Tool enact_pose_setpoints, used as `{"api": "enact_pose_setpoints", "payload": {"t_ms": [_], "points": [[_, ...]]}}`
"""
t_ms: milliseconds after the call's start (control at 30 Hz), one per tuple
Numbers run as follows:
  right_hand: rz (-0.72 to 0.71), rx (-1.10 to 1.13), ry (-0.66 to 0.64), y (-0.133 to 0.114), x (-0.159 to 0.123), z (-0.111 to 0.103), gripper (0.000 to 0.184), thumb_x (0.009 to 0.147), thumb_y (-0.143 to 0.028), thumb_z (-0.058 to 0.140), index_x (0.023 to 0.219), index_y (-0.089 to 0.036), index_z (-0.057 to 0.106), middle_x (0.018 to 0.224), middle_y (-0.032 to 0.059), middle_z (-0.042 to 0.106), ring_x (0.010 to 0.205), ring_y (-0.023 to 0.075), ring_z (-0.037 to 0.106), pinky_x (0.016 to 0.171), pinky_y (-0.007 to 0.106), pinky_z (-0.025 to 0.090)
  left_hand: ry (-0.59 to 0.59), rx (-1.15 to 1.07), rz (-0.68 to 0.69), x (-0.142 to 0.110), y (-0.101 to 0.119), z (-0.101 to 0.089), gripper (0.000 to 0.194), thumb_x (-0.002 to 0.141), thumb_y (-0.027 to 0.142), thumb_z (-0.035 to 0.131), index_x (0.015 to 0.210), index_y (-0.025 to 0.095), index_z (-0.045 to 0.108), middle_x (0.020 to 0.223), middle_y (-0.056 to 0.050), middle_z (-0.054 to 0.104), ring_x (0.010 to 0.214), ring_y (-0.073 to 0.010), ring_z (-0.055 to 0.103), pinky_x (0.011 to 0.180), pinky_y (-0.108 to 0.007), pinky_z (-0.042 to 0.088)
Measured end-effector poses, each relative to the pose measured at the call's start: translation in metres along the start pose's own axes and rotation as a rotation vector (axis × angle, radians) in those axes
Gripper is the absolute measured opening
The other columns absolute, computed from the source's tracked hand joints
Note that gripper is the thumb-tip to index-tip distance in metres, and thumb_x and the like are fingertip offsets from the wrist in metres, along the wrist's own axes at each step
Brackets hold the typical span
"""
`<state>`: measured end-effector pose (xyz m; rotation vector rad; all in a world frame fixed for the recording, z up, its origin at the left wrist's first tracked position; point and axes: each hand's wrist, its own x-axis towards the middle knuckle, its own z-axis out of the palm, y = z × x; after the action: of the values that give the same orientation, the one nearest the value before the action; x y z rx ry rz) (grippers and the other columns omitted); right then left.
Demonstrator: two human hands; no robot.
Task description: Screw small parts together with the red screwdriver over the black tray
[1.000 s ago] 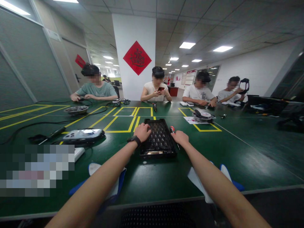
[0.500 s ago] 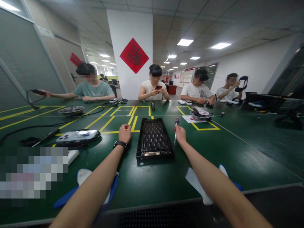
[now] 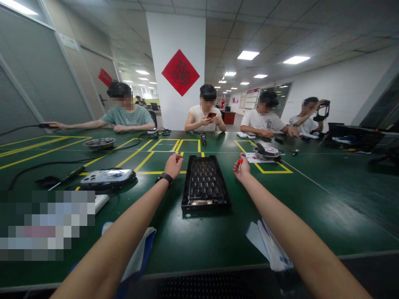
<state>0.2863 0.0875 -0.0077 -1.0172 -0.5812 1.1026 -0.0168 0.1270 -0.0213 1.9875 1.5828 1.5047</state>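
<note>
A black slotted tray (image 3: 205, 182) lies on the green table (image 3: 199, 236) straight ahead of me. My left hand (image 3: 173, 165) hovers just left of its far corner, fingers curled in, with nothing visible in them; a black watch sits on that wrist. To the tray's right, my right hand (image 3: 242, 169) is raised and closed on a small red-handled screwdriver (image 3: 240, 161), its shaft pointing down. Neither hand touches the tray.
A phone in a black holder (image 3: 107, 177) and cables lie at the left. A metal bowl (image 3: 100, 143) sits far left, a round device (image 3: 266, 152) on paper at the right. White-and-blue gloves (image 3: 271, 249) lie near my edge. Several people sit across the table.
My left hand came off the tray and moved to its left side. My right hand lifted the screwdriver from the table beside the tray and rose to the right.
</note>
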Motion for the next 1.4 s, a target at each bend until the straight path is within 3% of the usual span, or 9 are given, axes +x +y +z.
{"api": "enact_pose_setpoints", "payload": {"t_ms": [133,300,400,567,633,800,1000,1200,1400], "points": [[0.052,0.112,-0.136,0.006,-0.015,-0.013,0.032,0.081,-0.042,0.031,0.060,-0.019,0.036,0.044,-0.0051,0.040,0.035,0.0058,0.036,0.035,0.017,0.031,0.055,-0.217,-0.094,-0.008,0.015,0.002,0.024,0.078,0.029,0.039,0.090,0.014,0.054,0.082,-0.004,0.058,0.070,-0.0133,0.054,0.067,-0.027,0.043],[0.124,0.207,-0.409,-0.001,-0.021,-0.018,0.031,0.081,-0.041,0.035,0.061,-0.019,0.037,0.043,-0.0057,0.038,0.032,0.0051,0.027,0.032,0.017,0.026,-0.194,-0.188,0.210,-0.002,0.048,-0.017,0.018,0.074,0.024,0.045,0.086,0.016,0.057,0.079,-0.001,0.057,0.067,-0.0107,0.051,0.064,-0.024,0.041],[0.102,0.260,-0.540,-0.008,-0.030,-0.007,0.029,0.081,-0.043,0.038,0.065,-0.018,0.041,0.045,-0.0055,0.041,0.031,0.0038,0.024,0.032,0.016,0.023,-0.223,-0.166,0.278,0.004,0.070,-0.025,0.016,0.074,0.024,0.046,0.083,0.016,0.058,0.076,-0.001,0.057,0.067,-0.0102,0.050,0.064,-0.023,0.039],[0.000,0.197,-0.633,-0.006,-0.071,0.024,0.027,0.081,-0.045,0.043,0.086,-0.019,0.049,0.055,-0.0027,0.053,0.031,0.0011,0.022,0.033,0.015,0.019,-0.112,-0.320,0.117,-0.017,0.097,-0.007,0.021,0.078,0.028,0.043,0.085,0.014,0.057,0.074,-0.001,0.058,0.063,-0.0096,0.050,0.061,-0.022,0.039],[-0.027,0.157,-0.684,-0.001,-0.088,0.033,0.030,0.081,-0.047,0.043,0.093,-0.020,0.048,0.054,-0.0040,0.050,0.032,0.0021,0.025,0.034,0.015,0.019,-0.163,-0.320,0.103,-0.031,0.103,0.001,0.022,0.076,0.031,0.047,0.081,0.013,0.058,0.070,-0.001,0.057,0.062,-0.0094,0.049,0.059,-0.021,0.038],[-0.170,0.080,-0.670,0.012,-0.106,0.046,0.032,0.083,-0.049,0.039,0.098,-0.022,0.047,0.052,-0.0046,0.047,0.034,0.0037,0.028,0.036,0.016,0.021,-0.421,-0.301,0.211,-0.052,0.107,-0.003,0.026,0.074,0.037,0.053,0.075,0.013,0.061,0.065,0.000,0.055,0.056,-0.0078,0.044,0.053,-0.020,0.033],[-0.257,0.029,-0.601,0.016,-0.108,0.048,0.033,0.083,-0.048,0.037,0.103,-0.023,0.047,0.053,-0.0043,0.046,0.037,0.0043,0.028,0.036,0.016,0.020,-0.774,-0.500,0.078,-0.063,0.102,-0.007,0.032,0.065,0.040,0.063,0.079,0.011,0.062,0.064,-0.001,0.059,0.056,-0.0079,0.049,0.053,-0.019,0.037],[-0.257,0.066,-0.600,0.014,-0.113,0.051,0.036,0.085,-0.046,0.033,0.104,-0.021,0.050,0.061,-0.0018,0.049,0.040,0.0044,0.031,0.039,0.018,0.026,-0.823,-0.592,-0.048,-0.068,0.096,0.005,0.030,0.058,0.035,0.070,0.073,0.010,0.063,0.071,-0.005,0.065,0.063,-0.0111,0.057,0.060,-0.021,0.044],[-0.134,0.046,-0.667,0.015,-0.109,0.049,0.035,0.075,-0.026,0.057,0.109,-0.021,0.053,0.078,0.0007,0.056,0.051,0.0052,0.041,0.051,0.021,0.040,-0.867,-0.608,-0.054,-0.060,0.093,-0.004,0.028,0.066,0.034,0.064,0.081,0.010,0.066,0.066,-0.004,0.064,0.057,-0.0091,0.053,0.055,-0.020,0.042]]}}
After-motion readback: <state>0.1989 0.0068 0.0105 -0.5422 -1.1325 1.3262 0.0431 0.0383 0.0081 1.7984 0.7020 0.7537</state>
